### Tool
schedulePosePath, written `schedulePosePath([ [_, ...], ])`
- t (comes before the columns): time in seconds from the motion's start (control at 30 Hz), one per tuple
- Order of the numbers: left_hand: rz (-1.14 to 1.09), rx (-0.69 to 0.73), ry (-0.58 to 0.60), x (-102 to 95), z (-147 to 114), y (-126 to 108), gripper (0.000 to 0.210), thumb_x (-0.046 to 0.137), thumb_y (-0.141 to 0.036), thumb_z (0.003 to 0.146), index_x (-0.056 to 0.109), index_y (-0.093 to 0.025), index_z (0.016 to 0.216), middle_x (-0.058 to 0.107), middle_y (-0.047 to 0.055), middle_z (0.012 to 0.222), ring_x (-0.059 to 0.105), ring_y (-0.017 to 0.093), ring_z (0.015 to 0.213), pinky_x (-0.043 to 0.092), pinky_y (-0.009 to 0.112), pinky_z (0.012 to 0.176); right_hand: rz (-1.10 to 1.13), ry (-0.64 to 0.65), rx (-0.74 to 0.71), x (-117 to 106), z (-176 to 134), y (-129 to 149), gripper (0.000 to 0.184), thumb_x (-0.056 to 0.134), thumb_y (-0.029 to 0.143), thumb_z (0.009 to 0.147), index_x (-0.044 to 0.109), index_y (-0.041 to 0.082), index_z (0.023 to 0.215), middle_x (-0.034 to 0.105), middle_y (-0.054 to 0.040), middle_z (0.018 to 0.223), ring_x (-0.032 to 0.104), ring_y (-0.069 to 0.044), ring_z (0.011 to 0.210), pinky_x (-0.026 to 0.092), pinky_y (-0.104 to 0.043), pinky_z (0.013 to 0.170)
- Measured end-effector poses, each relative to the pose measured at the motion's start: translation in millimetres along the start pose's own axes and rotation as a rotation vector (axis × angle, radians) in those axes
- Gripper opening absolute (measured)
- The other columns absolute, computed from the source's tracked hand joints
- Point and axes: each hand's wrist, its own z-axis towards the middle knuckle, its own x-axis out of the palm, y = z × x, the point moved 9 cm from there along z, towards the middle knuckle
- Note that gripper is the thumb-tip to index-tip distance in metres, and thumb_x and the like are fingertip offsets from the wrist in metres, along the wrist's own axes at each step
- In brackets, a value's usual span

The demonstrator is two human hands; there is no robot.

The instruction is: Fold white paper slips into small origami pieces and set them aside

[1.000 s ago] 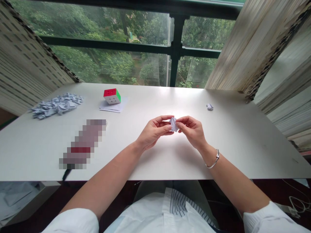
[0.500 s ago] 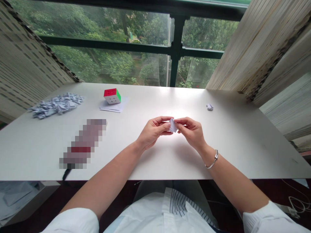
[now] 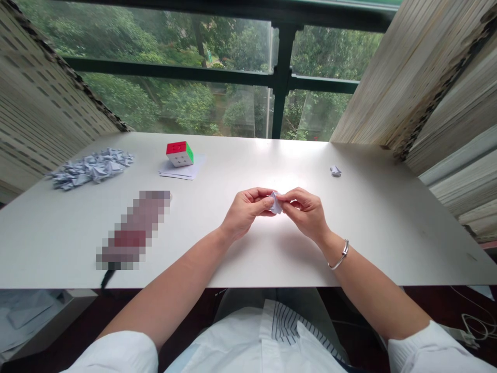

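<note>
A small piece of folded white paper is held just above the table, between both hands. My left hand pinches its left side, thumb in front and fingers behind. On the right side, my right hand grips the paper between thumb and index finger. Parts of the paper are hidden by the fingertips. A silver bracelet circles my right wrist.
On the white table, a pile of folded paper pieces lies at the far left. A puzzle cube rests on flat paper sheets. A pixelated object lies nearer on the left, a small folded paper at the right.
My right hand's fingers have shifted slightly over the paper, the index finger now reaching further across its upper edge. Both hands stay in nearly the same place, still holding it.
</note>
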Motion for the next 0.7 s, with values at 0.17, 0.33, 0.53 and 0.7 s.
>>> schedulePosePath([
  [0.17,0.013,-0.01,-0.027,-1.7,0,1,0.027,0.08,-0.033,0.071,0.072,-0.015,0.091,0.074,0.006,0.086,0.069,0.016,0.073,0.059,0.032,0.07,-0.043,-0.014,-0.018,1,-1,5,0.014,0.065,0.016,0.082,0.075,0.022,0.09,0.066,-0.0025,0.081,0.063,-0.013,0.069,0.055,-0.028,0.06],
  [0.33,0.035,-0.043,-0.057,-5.0,0,3,0.029,0.08,-0.039,0.07,0.072,-0.015,0.084,0.071,0.004,0.076,0.067,0.015,0.069,0.058,0.031,0.067,-0.067,0.006,-0.021,4,-2,2,0.016,0.065,0.015,0.082,0.074,0.023,0.091,0.066,-0.0021,0.081,0.063,-0.013,0.07,0.056,-0.028,0.062],
  [0.53,0.045,-0.02,-0.143,-12.7,1,3,0.03,0.08,-0.04,0.07,0.07,-0.015,0.082,0.07,0.003,0.075,0.066,0.014,0.066,0.057,0.028,0.063,-0.109,0.023,-0.029,8,-4,3,0.013,0.065,0.019,0.084,0.071,0.023,0.094,0.066,-0.0025,0.085,0.065,-0.014,0.075,0.057,-0.028,0.063],
  [0.7,-0.008,0.046,-0.229,-15.4,-1,1,0.03,0.076,-0.04,0.073,0.068,-0.015,0.087,0.072,0.004,0.081,0.067,0.014,0.069,0.058,0.029,0.065,-0.211,0.009,-0.05,12,-7,7,0.009,0.07,0.029,0.082,0.07,0.023,0.089,0.063,-0.004,0.094,0.064,-0.014,0.077,0.059,-0.026,0.059],
])
